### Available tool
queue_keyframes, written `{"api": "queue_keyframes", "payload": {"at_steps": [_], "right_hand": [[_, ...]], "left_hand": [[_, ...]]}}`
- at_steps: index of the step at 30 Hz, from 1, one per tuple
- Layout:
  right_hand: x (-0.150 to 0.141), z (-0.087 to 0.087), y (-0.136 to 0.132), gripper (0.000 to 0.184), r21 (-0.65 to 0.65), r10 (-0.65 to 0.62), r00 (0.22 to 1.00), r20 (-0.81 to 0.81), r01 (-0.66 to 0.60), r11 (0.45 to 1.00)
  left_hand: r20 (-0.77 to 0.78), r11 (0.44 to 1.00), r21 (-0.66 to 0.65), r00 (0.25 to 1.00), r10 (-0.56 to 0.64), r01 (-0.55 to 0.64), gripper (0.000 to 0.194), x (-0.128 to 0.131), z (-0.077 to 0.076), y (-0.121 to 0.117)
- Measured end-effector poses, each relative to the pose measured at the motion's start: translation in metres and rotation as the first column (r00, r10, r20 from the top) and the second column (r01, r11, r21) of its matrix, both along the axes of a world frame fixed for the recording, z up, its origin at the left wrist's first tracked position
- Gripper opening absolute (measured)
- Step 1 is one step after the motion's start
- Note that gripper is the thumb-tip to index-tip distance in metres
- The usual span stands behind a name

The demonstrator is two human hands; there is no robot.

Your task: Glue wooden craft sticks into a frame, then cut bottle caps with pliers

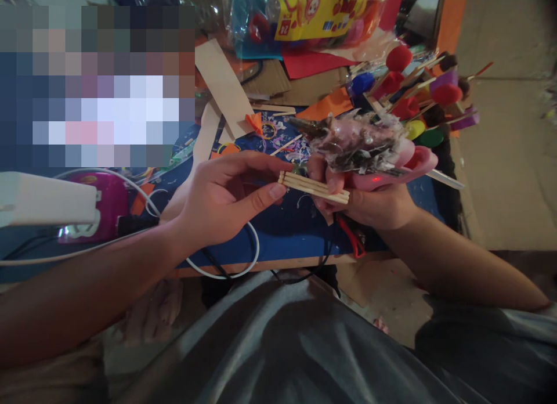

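A small bundle of pale wooden sticks (pixel 313 187) lies side by side between my hands. My left hand (pixel 221 198) pinches its left end between thumb and fingers. Farther right, my right hand (pixel 376 204) presses fingertips and thumb on the other end of the sticks. That same hand also holds a pink hot glue gun (pixel 391 175), its front crusted with hardened glue and dark shreds. The nozzle points left, above the sticks. A small red light glows on the gun's body, and a clear glue stick (pixel 446 179) protrudes from its rear.
Round coloured pieces on sticks (pixel 435 93) stand at the back right, near cardboard (pixel 509 131). A plastic bag (pixel 322 15) lies behind. A purple power socket (pixel 104 204), a white cable (pixel 256 247) and red-handled scissors (pixel 354 241) are near. Scraps litter the blue tabletop (pixel 287 235).
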State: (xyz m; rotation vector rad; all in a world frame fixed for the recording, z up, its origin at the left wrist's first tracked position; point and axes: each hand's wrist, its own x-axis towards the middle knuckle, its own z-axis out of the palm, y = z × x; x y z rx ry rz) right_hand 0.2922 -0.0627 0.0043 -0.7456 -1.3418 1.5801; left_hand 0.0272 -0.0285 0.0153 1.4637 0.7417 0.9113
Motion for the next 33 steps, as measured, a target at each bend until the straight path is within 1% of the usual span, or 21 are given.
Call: {"api": "queue_keyframes", "payload": {"at_steps": [4, 7, 10, 13, 15, 16, 18, 20, 25, 28, 30, 33], "right_hand": [[-0.002, 0.002, -0.002, 0.037, -0.057, -0.012, 1.000, 0.016, 0.013, 0.998], [-0.003, 0.003, -0.003, 0.038, -0.090, -0.014, 0.999, -0.034, 0.011, 0.996], [-0.004, 0.003, -0.002, 0.039, -0.088, -0.011, 0.998, -0.064, 0.005, 0.996], [-0.003, 0.004, 0.000, 0.030, -0.078, 0.026, 0.997, -0.079, -0.033, 0.996], [-0.002, 0.005, 0.001, 0.026, -0.097, 0.040, 0.997, -0.068, -0.047, 0.994], [-0.002, 0.006, 0.001, 0.029, -0.114, 0.026, 0.998, -0.059, -0.033, 0.993], [-0.003, 0.009, 0.001, 0.038, -0.160, -0.038, 0.999, -0.030, 0.033, 0.987], [-0.004, 0.011, 0.000, 0.043, -0.189, -0.087, 0.996, -0.006, 0.084, 0.978], [-0.007, 0.010, 0.001, 0.040, -0.173, -0.096, 0.995, 0.000, 0.094, 0.980], [-0.008, 0.008, 0.000, 0.041, -0.221, -0.154, 0.987, 0.054, 0.162, 0.962], [-0.009, 0.008, 0.000, 0.041, -0.248, -0.188, 0.979, 0.082, 0.203, 0.947], [-0.009, 0.009, 0.001, 0.044, -0.289, -0.206, 0.974, 0.091, 0.223, 0.931]], "left_hand": [[-0.029, 0.997, 0.071, 0.999, 0.041, -0.038, 0.029, -0.001, 0.002, -0.002], [-0.074, 0.994, 0.100, 0.996, 0.043, -0.035, 0.028, -0.001, 0.003, -0.003], [-0.111, 0.991, 0.124, 0.992, 0.060, -0.046, 0.029, 0.000, 0.003, -0.002], [-0.104, 0.987, 0.139, 0.990, 0.097, -0.082, 0.033, 0.001, 0.000, 0.000], [-0.080, 0.990, 0.113, 0.993, 0.089, -0.079, 0.035, 0.001, 0.000, 0.001], [-0.063, 0.994, 0.092, 0.995, 0.072, -0.067, 0.035, 0.002, 0.000, 0.001], [-0.025, 0.998, 0.049, 0.999, 0.035, -0.034, 0.034, 0.003, 0.000, 0.002], [-0.007, 0.999, 0.028, 1.000, 0.022, -0.022, 0.034, 0.003, 0.000, 0.003], [-0.005, 0.999, 0.026, 1.000, -0.022, 0.022, 0.037, 0.004, -0.002, 0.004], [0.015, 1.000, -0.001, 1.000, -0.023, 0.023, 0.037, 0.005, -0.001, 0.004], [-0.001, 0.999, -0.033, 1.000, -0.017, 0.017, 0.038, 0.005, 0.001, 0.004], [-0.020, 0.998, -0.059, 1.000, -0.007, 0.006, 0.042, 0.006, 0.003, 0.005]]}}
